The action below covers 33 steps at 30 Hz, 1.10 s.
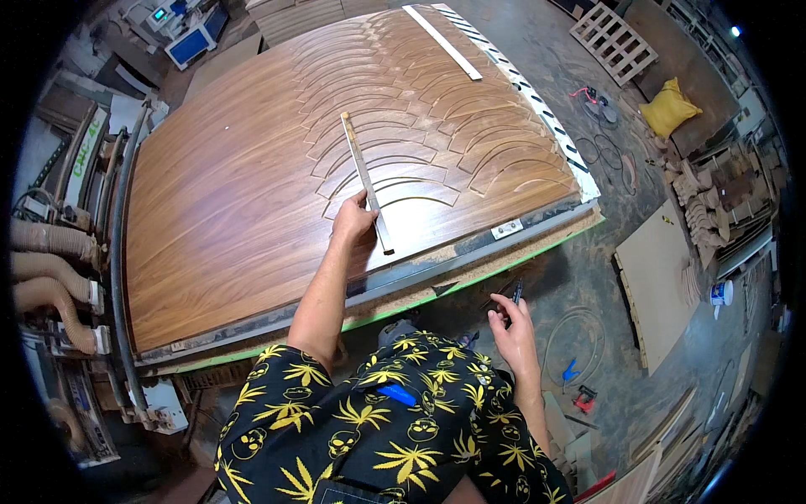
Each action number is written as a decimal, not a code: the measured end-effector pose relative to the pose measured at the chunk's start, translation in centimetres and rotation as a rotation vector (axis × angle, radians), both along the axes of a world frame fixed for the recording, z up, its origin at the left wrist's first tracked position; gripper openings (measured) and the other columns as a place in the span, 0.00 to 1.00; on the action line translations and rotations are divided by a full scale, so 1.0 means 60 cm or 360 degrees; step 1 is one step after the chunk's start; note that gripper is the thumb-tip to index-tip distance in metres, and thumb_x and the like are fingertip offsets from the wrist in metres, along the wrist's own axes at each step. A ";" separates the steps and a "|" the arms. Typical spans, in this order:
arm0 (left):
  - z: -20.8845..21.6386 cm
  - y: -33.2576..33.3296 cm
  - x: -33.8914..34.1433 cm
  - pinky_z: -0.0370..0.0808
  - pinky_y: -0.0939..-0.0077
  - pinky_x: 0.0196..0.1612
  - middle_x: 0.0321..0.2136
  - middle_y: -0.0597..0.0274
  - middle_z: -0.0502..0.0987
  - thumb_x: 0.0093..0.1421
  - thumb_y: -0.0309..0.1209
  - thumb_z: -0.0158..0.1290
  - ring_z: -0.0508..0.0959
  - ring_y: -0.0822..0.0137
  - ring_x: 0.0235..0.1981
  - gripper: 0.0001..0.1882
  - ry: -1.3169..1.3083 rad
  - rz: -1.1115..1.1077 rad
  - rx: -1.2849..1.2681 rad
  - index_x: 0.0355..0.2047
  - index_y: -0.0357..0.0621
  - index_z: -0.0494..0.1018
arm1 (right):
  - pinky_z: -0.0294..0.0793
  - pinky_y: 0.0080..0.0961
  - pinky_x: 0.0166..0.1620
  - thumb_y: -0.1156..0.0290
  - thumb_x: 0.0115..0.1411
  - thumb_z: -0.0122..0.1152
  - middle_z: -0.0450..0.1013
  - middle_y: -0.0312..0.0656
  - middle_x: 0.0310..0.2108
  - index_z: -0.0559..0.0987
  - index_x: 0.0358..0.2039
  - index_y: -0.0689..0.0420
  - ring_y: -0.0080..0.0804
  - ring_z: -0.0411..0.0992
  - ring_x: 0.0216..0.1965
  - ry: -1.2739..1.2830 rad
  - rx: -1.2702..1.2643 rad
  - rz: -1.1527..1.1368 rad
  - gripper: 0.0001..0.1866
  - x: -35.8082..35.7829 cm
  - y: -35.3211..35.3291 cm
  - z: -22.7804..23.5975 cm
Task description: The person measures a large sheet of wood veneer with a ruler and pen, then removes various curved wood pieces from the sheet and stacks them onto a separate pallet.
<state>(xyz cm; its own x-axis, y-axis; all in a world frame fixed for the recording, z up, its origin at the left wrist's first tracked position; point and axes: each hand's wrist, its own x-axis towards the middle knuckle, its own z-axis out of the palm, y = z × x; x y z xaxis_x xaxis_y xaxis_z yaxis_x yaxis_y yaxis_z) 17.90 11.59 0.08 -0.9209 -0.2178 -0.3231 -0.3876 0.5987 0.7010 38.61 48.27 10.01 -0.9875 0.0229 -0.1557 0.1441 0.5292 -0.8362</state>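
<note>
Two things are gripped: in the pinching left fingers (360,200), a narrow, dark-ended, greyish strip (356,154) across an arc-grooved wooden panel (235,193); in the curled right fingers (507,303), a dark pen (518,290); farther off, a white bucket (721,293) is seen, contents hidden

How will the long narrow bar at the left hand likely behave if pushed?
The bar looks straight, so probably stiff. The panel beneath looks glossy, so the bar may slide easily. The left hand touches its nearer half, so the far end might swing.
</note>
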 end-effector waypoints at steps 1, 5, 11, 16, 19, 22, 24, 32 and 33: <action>0.002 0.000 0.000 0.74 0.66 0.57 0.57 0.45 0.77 0.56 0.34 0.66 0.79 0.54 0.56 0.39 0.0017 -0.0008 0.0017 0.67 0.45 0.66 | 0.73 0.25 0.39 0.73 0.66 0.61 0.64 0.41 0.39 0.78 0.54 0.59 0.28 0.69 0.35 -0.0011 -0.0006 0.0001 0.16 0.001 0.000 0.002; -0.007 -0.007 -0.002 0.73 0.67 0.59 0.58 0.45 0.76 0.57 0.33 0.65 0.78 0.55 0.58 0.38 0.0020 0.0004 0.0070 0.67 0.42 0.66 | 0.73 0.25 0.40 0.73 0.66 0.61 0.64 0.41 0.39 0.78 0.54 0.60 0.28 0.70 0.35 -0.0025 -0.0005 0.0007 0.17 0.003 -0.001 0.001; -0.011 -0.009 -0.004 0.73 0.68 0.59 0.58 0.45 0.76 0.56 0.33 0.66 0.78 0.55 0.58 0.38 0.0043 0.0000 0.0073 0.67 0.42 0.66 | 0.73 0.25 0.40 0.73 0.66 0.61 0.65 0.41 0.39 0.79 0.54 0.59 0.28 0.70 0.35 0.0002 0.0002 -0.0010 0.16 0.006 -0.002 0.003; -0.016 -0.008 -0.009 0.73 0.68 0.59 0.58 0.46 0.76 0.56 0.33 0.66 0.78 0.56 0.58 0.38 0.0016 -0.0014 0.0047 0.67 0.43 0.66 | 0.74 0.25 0.39 0.73 0.65 0.61 0.65 0.42 0.38 0.79 0.54 0.59 0.28 0.70 0.35 0.0011 -0.0006 -0.0027 0.17 0.006 0.001 -0.003; -0.039 -0.017 -0.010 0.74 0.72 0.50 0.49 0.50 0.79 0.55 0.31 0.67 0.79 0.63 0.46 0.39 0.0124 -0.0007 0.0028 0.66 0.40 0.67 | 0.74 0.25 0.39 0.73 0.65 0.62 0.66 0.42 0.38 0.79 0.54 0.58 0.28 0.70 0.34 -0.0006 0.0016 -0.0023 0.17 0.007 0.000 -0.001; -0.041 -0.013 -0.011 0.76 0.74 0.44 0.45 0.51 0.82 0.53 0.28 0.69 0.80 0.68 0.39 0.40 0.0215 0.0003 0.0018 0.66 0.37 0.67 | 0.74 0.25 0.39 0.73 0.65 0.62 0.66 0.42 0.38 0.79 0.55 0.57 0.29 0.71 0.34 -0.0011 0.0038 -0.0032 0.17 0.008 0.002 -0.004; -0.038 -0.012 -0.011 0.77 0.73 0.48 0.49 0.48 0.82 0.53 0.28 0.69 0.82 0.66 0.44 0.40 0.0203 0.0011 0.0020 0.66 0.37 0.67 | 0.74 0.26 0.39 0.72 0.65 0.62 0.66 0.42 0.38 0.79 0.55 0.57 0.29 0.71 0.34 0.0002 0.0043 -0.0032 0.18 0.009 0.003 -0.006; -0.046 -0.017 -0.010 0.77 0.72 0.51 0.55 0.45 0.79 0.53 0.26 0.68 0.81 0.64 0.49 0.40 0.0209 0.0042 0.0207 0.66 0.36 0.66 | 0.75 0.26 0.40 0.73 0.65 0.61 0.66 0.42 0.39 0.79 0.55 0.58 0.29 0.71 0.34 -0.0032 0.0006 -0.0027 0.17 0.009 0.001 -0.005; -0.044 -0.015 -0.010 0.77 0.72 0.51 0.55 0.45 0.79 0.53 0.26 0.68 0.81 0.64 0.49 0.40 0.0208 0.0040 0.0206 0.66 0.36 0.66 | 0.75 0.26 0.40 0.73 0.65 0.61 0.66 0.42 0.39 0.79 0.55 0.58 0.29 0.71 0.34 -0.0033 0.0005 -0.0029 0.17 0.009 0.001 -0.006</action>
<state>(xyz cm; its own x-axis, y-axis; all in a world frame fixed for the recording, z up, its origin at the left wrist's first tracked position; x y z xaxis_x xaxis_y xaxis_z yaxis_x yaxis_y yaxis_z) 17.29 10.67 -2.55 -0.9518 -0.2056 -0.2278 -0.3017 0.4913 0.8171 39.17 48.33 9.68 -0.9836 0.0414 -0.1758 0.1708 0.5291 -0.8312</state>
